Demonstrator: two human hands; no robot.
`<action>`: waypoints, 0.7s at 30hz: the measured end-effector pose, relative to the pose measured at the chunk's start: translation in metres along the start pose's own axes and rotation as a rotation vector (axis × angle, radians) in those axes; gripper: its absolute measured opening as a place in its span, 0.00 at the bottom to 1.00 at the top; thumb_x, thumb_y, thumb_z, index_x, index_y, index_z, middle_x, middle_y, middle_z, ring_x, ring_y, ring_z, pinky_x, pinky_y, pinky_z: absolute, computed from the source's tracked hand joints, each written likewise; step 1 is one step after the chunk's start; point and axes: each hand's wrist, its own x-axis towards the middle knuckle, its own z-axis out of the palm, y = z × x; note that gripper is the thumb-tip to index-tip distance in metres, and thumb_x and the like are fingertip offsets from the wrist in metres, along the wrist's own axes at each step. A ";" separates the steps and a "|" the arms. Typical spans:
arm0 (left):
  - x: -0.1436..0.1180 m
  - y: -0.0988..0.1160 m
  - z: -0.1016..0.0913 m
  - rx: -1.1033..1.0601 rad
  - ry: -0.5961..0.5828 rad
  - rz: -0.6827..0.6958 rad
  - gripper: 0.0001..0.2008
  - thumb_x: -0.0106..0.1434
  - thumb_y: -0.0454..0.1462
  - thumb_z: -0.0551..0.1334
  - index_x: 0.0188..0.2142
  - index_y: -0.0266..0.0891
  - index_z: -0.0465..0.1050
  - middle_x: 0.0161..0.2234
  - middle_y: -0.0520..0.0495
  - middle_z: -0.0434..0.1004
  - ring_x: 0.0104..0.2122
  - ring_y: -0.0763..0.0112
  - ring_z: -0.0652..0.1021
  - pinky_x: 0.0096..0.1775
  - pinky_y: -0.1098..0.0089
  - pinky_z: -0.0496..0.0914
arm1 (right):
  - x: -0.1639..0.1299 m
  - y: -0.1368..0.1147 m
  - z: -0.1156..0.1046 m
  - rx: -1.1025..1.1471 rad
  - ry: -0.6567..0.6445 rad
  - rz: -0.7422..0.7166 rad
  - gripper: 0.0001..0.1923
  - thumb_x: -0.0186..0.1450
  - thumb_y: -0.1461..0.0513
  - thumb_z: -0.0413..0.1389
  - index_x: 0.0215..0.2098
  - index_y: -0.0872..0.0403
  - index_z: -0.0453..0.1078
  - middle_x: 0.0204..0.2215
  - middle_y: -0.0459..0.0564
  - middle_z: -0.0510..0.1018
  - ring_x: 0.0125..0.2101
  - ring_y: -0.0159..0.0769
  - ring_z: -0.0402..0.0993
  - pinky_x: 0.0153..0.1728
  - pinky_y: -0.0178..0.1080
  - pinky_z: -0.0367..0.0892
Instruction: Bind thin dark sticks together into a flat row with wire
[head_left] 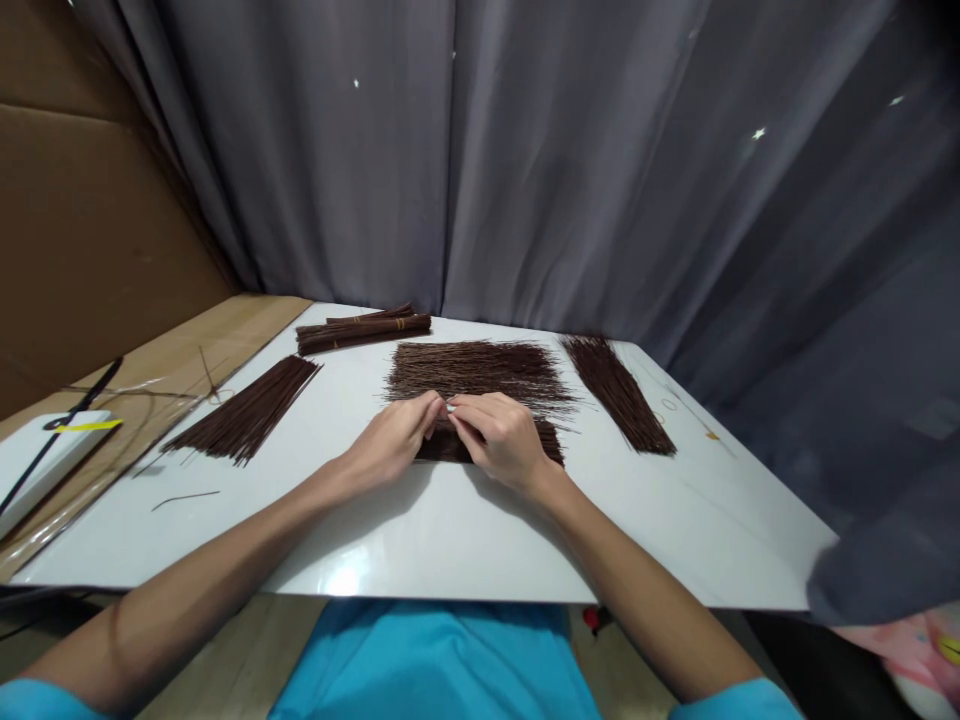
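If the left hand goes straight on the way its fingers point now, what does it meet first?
The left hand points right and slightly away, fingertips nearly touching the right hand. It would most likely meet that hand's fingers first, above the small pile of brown sticks; depth is hard to judge.

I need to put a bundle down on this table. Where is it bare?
Bare: the near strip of the table below both hands, and the right corner beyond the right pile. Crowded: the middle, where the left hand and right hand meet on the centre pile.
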 end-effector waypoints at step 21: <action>0.007 0.002 -0.005 -0.537 -0.013 -0.137 0.22 0.69 0.55 0.67 0.37 0.37 0.75 0.24 0.53 0.69 0.20 0.78 0.64 0.21 0.75 0.56 | 0.007 -0.006 -0.005 0.416 -0.093 0.415 0.11 0.74 0.59 0.61 0.35 0.49 0.84 0.28 0.45 0.85 0.27 0.35 0.79 0.31 0.37 0.66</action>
